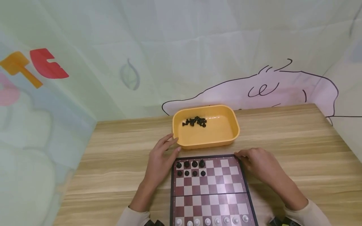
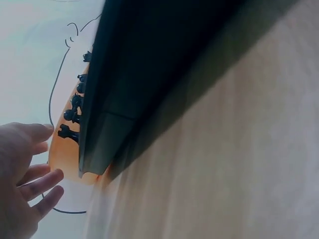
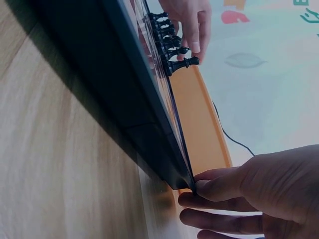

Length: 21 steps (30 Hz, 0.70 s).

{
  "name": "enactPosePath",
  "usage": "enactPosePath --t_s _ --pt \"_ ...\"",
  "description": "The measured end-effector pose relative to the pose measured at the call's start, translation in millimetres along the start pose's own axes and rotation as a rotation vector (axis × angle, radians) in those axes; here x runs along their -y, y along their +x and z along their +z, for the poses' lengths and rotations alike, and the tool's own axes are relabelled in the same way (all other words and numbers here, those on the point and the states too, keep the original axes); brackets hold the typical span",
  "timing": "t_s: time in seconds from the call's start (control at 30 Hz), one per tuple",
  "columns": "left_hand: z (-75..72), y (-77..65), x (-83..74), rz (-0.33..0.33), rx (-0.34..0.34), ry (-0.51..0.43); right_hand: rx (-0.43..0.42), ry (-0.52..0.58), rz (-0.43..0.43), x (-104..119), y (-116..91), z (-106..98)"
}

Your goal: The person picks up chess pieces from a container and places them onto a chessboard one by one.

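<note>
A chessboard point(image 1: 223, 180) with dark red and white squares lies on the table. Black chess pieces point(image 1: 194, 164) stand in two short rows at its far left, and white chess pieces point(image 1: 207, 221) line the near part. My right hand point(image 1: 258, 164) pinches the board's far right corner between thumb and fingers, seen close in the right wrist view at the thumb point(image 3: 212, 189). Beside the far left corner, my left hand point(image 1: 159, 160) has its fingers loosely spread, fingertips close to the yellow tray's front left rim point(image 1: 181, 145). Nothing is in that hand in the left wrist view.
Behind the board stands the yellow tray with a loose heap of black chess pieces point(image 1: 195, 121) inside. The wooden table point(image 1: 121, 150) reaches back to a printed cloth backdrop point(image 1: 181, 62). The table's left edge slopes down beyond my left arm.
</note>
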<state>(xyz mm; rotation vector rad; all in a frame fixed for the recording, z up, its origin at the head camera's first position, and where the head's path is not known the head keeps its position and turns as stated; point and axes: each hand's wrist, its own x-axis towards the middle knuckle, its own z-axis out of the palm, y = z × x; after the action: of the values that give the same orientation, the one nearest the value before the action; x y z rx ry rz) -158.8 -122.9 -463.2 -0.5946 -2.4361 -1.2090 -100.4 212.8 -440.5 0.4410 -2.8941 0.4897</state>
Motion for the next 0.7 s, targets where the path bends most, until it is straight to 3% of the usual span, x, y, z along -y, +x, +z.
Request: enactPosePath --t_s 0.23,0.5,0.7 --pt "-5.9 0.7 -4.7 -0.016 0.062 0.086 0.003 -0.005 0.001 1 1 -1" --pt "-14.8 -1.1 -13.9 -0.051 0.184 0.167 0.011 -0.028 -0.001 0 -1 -2" --pt "-15.5 -1.8 -13.7 -0.045 0.185 0.18 0.013 -0.049 -0.018 0 1 -2"
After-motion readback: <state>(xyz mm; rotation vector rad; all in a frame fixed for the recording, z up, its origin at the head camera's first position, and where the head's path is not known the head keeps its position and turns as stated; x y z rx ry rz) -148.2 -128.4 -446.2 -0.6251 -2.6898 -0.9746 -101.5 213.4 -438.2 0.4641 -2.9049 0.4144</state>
